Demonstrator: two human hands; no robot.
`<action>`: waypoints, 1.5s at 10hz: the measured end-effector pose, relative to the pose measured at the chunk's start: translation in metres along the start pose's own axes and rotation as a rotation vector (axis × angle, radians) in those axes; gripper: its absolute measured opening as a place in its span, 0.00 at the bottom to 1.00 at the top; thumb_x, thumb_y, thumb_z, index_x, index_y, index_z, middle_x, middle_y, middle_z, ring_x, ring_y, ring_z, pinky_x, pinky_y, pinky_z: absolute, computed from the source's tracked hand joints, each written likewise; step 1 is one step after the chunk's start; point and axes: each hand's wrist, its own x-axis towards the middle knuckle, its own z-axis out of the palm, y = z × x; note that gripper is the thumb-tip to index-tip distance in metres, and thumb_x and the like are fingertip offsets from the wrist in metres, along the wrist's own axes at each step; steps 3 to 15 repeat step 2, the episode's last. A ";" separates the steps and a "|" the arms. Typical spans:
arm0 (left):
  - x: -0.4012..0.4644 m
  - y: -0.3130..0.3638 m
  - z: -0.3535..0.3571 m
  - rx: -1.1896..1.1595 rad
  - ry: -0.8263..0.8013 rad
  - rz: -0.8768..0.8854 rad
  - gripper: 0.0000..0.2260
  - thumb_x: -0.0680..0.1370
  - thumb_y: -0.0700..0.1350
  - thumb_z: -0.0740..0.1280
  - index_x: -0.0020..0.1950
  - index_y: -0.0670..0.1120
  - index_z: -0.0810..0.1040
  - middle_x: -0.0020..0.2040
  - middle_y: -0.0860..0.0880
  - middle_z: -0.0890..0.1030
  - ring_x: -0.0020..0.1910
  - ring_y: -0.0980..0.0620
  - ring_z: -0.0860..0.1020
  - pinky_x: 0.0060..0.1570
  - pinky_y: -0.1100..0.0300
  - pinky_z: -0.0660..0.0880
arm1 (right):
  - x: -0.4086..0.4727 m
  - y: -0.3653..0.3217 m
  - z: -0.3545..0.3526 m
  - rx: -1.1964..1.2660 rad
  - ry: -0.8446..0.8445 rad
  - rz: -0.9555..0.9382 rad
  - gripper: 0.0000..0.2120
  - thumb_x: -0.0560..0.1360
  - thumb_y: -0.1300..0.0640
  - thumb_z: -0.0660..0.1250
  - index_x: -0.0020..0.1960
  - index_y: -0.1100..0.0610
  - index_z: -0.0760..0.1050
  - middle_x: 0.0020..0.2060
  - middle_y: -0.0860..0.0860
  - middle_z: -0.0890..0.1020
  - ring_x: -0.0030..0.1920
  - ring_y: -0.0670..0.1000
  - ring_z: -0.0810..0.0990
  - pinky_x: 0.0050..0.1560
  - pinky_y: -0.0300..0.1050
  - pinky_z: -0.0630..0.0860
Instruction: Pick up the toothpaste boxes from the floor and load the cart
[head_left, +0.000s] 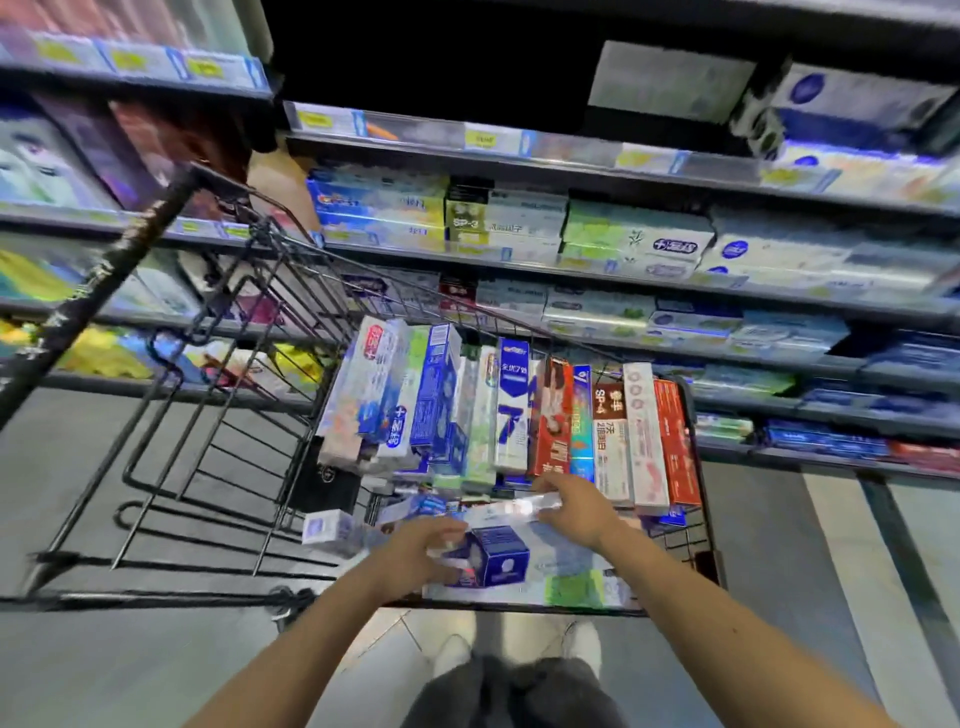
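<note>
A black wire cart (218, 405) stands in front of me, its basket packed with several toothpaste boxes (509, 415) lined up side by side. My left hand (415, 556) grips a dark blue box (498, 556) at the near end of the basket. My right hand (571, 506) pinches a pale, blurred box (530, 505) lying across the pile. More flat boxes (576, 587) lie under both hands. A small white box (327, 527) sits at the basket's left side.
Store shelves (623, 244) full of toothpaste boxes rise just behind the cart. The cart handle (98, 296) slants up at the left. Grey floor lies to both sides, and my shoes (452, 654) stand close to the cart's near edge.
</note>
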 end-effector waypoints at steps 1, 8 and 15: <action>0.007 -0.008 -0.016 -0.199 0.011 -0.069 0.26 0.72 0.33 0.71 0.69 0.37 0.69 0.66 0.43 0.73 0.67 0.48 0.72 0.54 0.73 0.70 | -0.001 -0.008 -0.016 0.038 0.046 -0.018 0.17 0.76 0.57 0.66 0.65 0.56 0.73 0.62 0.53 0.77 0.62 0.54 0.75 0.61 0.45 0.70; 0.010 0.013 -0.052 -0.230 0.093 -0.095 0.28 0.76 0.44 0.69 0.74 0.42 0.64 0.71 0.46 0.70 0.69 0.50 0.69 0.66 0.62 0.65 | -0.013 -0.020 -0.037 0.004 0.119 -0.029 0.18 0.77 0.53 0.64 0.66 0.55 0.72 0.63 0.53 0.78 0.62 0.54 0.76 0.62 0.48 0.72; 0.010 0.013 -0.052 -0.230 0.093 -0.095 0.28 0.76 0.44 0.69 0.74 0.42 0.64 0.71 0.46 0.70 0.69 0.50 0.69 0.66 0.62 0.65 | -0.013 -0.020 -0.037 0.004 0.119 -0.029 0.18 0.77 0.53 0.64 0.66 0.55 0.72 0.63 0.53 0.78 0.62 0.54 0.76 0.62 0.48 0.72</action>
